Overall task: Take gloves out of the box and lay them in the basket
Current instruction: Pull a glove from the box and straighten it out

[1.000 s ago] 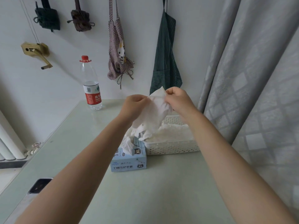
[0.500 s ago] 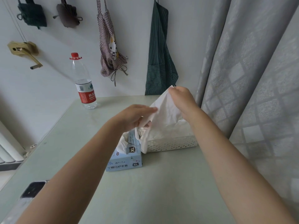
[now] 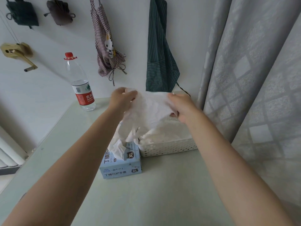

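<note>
We held the glove point(image 3: 149, 110) stretched crosswise, left hand point(image 3: 121, 99) and right hand point(image 3: 180, 106) each pinching an end, above the basket point(image 3: 169, 148) at frame centre.

Basket point(image 3: 169, 148) far wall and most of its inside hidden behind the glove point(image 3: 149, 110) and the right hand point(image 3: 180, 106). Left hand point(image 3: 121, 98) fingertips buried in glove folds; right fingertips likewise out of sight under the fabric. Box point(image 3: 121, 167) opening masked by a protruding glove; top print partly covered, small print too fine to read. Both elbows cut off by the bottom edge. Bags point(image 3: 22, 12) cropped at the top edge. Radiator point(image 3: 6, 157) cut by the left edge. Counter point(image 3: 146, 201) near edge out of frame.
</note>
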{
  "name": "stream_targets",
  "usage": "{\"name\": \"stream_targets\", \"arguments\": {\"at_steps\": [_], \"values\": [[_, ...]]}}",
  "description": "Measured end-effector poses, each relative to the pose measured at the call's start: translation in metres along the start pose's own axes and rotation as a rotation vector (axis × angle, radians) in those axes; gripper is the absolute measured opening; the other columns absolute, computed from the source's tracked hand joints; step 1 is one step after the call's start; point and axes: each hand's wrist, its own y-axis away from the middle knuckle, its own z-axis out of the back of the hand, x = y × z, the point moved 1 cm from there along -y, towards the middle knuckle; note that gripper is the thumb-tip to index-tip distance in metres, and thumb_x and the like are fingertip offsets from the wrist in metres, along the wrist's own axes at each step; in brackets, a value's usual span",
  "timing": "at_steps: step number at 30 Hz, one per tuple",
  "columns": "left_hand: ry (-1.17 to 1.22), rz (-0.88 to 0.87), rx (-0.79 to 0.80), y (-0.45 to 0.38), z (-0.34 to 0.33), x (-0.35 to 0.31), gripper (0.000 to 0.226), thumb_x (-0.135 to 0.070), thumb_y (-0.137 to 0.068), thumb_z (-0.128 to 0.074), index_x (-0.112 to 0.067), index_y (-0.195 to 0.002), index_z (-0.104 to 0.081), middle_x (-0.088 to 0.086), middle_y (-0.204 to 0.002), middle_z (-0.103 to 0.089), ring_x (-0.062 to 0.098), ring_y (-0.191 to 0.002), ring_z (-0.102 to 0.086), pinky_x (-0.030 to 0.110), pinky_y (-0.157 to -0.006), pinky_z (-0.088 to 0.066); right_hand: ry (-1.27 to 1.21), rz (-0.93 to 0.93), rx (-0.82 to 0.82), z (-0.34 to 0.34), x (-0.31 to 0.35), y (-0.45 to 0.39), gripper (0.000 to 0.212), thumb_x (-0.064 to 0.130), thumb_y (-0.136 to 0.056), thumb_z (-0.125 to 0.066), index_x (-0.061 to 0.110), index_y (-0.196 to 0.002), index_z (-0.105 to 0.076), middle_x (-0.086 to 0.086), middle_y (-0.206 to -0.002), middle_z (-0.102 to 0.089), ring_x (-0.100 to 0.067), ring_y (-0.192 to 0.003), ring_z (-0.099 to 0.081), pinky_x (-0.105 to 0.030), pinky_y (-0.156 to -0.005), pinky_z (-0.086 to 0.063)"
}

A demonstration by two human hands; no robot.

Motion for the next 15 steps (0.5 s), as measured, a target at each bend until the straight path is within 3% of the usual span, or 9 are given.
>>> {"name": "stream_targets", "arguments": {"at_steps": [2,4,7,9,12,15], "values": [[-0.311,-0.144,-0.089,-0.007,-0.012,-0.001,0.019,-0.021,-0.088,-0.060,-0.019,-0.106,-0.059,-0.002,-0.085,-0.065,0.019,-0.072,-0.060,0.025,-0.057,-0.043,0.079,-0.011,-0.084,0.012,-0.017,-0.010,0.013,0.019,-0.096,-0.048,0.013,-0.090,-0.058,-0.009,-0.069,-0.053,-0.021,-0.059,-0.046,-0.023,-0.047,-0.047],[-0.588,-0.265,-0.055,-0.005,-0.028,0.005,0.024,-0.022,-0.090,-0.057,-0.022,-0.114,-0.058,-0.003,-0.104,-0.058,0.018,-0.084,-0.055,0.028,-0.069,-0.040,0.284,0.030,-0.174,0.026,-0.036,-0.015,0.019,0.017,-0.096,-0.047,0.010,-0.079,-0.051,-0.010,-0.064,-0.044,-0.020,-0.051,-0.041,-0.023,-0.042,-0.042],[-0.684,-0.374,0.093,0.005,-0.053,0.019,0.019,-0.024,-0.091,-0.058,-0.023,-0.109,-0.064,0.000,-0.113,-0.056,0.016,-0.091,-0.055,0.030,-0.076,-0.044,0.606,0.097,-0.262,0.047,-0.057,-0.023,0.035,0.018,-0.095,-0.051,0.013,-0.062,-0.039,-0.005,-0.060,-0.039,-0.023,-0.058,-0.043,-0.030,-0.050,-0.029],[-0.696,-0.463,0.236,0.015,-0.065,0.030,0.018,-0.027,-0.090,-0.062,-0.024,-0.107,-0.067,0.000,-0.111,-0.059,0.019,-0.099,-0.058,0.034,-0.086,-0.049,0.658,0.108,-0.285,0.054,-0.063,-0.027,0.024,0.021,-0.095,-0.051,0.010,-0.074,-0.049,-0.007,-0.072,-0.052,-0.028,-0.074,-0.055,-0.028,-0.059,-0.031],[-0.850,-0.526,0.476,0.028,-0.078,0.041,0.028,-0.032,-0.089,-0.065,-0.029,-0.117,-0.064,0.001,-0.125,-0.056,0.022,-0.118,-0.050,0.041,-0.103,-0.040,0.717,0.153,-0.346,0.059,-0.064,-0.029,0.021,0.020,-0.100,-0.047,0.001,-0.105,-0.055,-0.016,-0.105,-0.063,-0.033,-0.099,-0.059,-0.028,-0.069,-0.034],[-1.072,-0.536,0.526,0.032,-0.080,0.048,0.044,-0.028,-0.089,-0.061,-0.032,-0.132,-0.052,0.002,-0.139,-0.046,0.023,-0.129,-0.041,0.042,-0.106,-0.033,0.885,0.247,-0.414,0.065,-0.063,-0.028,0.023,0.016,-0.103,-0.042,-0.002,-0.114,-0.049,-0.021,-0.111,-0.063,-0.037,-0.104,-0.059,-0.031,-0.069,-0.035]]}}
